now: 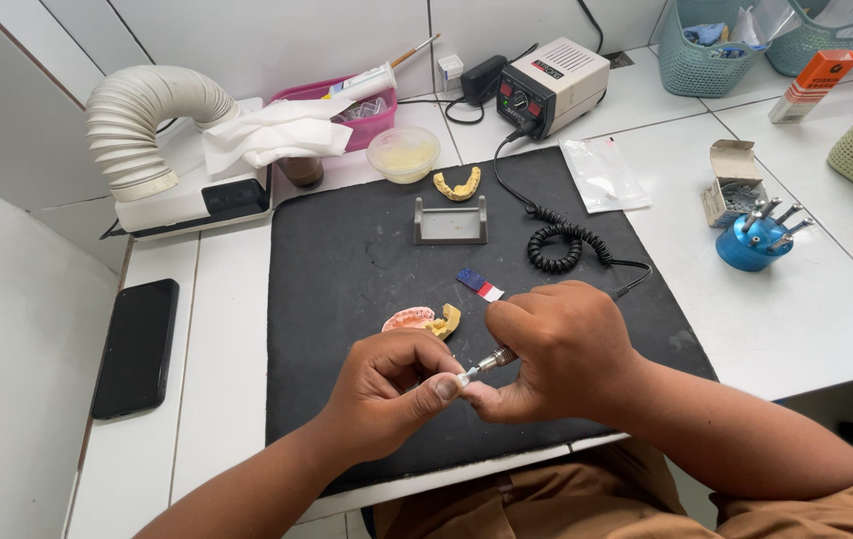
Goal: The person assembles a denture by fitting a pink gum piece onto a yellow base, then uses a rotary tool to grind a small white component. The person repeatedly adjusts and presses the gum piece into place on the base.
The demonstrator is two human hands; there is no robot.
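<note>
Seen from above, the right hand (556, 344) grips a dental handpiece (491, 361) like a pen over a black mat (346, 260); the left hand (391, 389) pinches its bur tip (463, 377), fingers curled; a pink-and-yellow dental cast (424, 320) lies untouched just beyond; grinding appears not yet begun.

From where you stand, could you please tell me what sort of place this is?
Probably a dental lab workbench. A yellow plaster tooth cast lies on the black mat, a grinder control box sits behind it with a coiled cord, and the right hand holds the grinder handpiece.
</note>
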